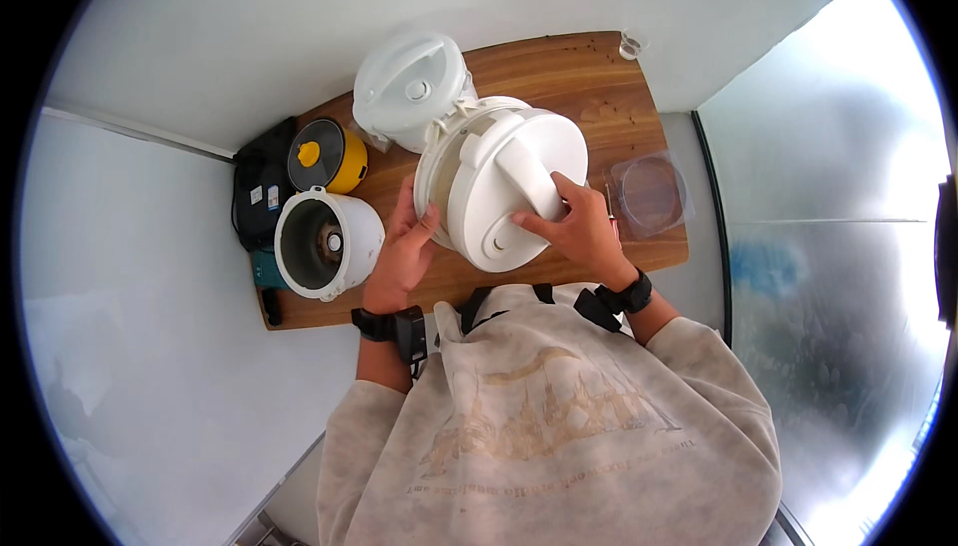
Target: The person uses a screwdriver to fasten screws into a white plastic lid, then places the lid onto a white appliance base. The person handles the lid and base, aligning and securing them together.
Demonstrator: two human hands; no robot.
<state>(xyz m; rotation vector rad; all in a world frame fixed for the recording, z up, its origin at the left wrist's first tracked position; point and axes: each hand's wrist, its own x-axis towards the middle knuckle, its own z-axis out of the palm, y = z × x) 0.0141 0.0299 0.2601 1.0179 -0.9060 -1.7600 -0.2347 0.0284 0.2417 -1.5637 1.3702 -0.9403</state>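
Tilted in the air over the table is a round white cooker lid (486, 209) with a raised bar handle (529, 179) and a round vent near its lower edge. Behind it shows a wider white ring-shaped part (426, 197); whether the two are joined I cannot tell. My right hand (583, 234) pinches the lid by the lower end of the bar handle, thumb close to the vent. Along the left edge of the ring, my left hand (401, 252) is closed with its thumb in front and fingers partly hidden.
A white cooker body (366, 232) lies at the left, its inside showing. Beside it are a yellow pot with a dark lid (352, 162) and a black case (252, 212). Behind stands another white lidded cooker (384, 112). A clear plastic tray (654, 192) rests on the wooden table (589, 87) at right.
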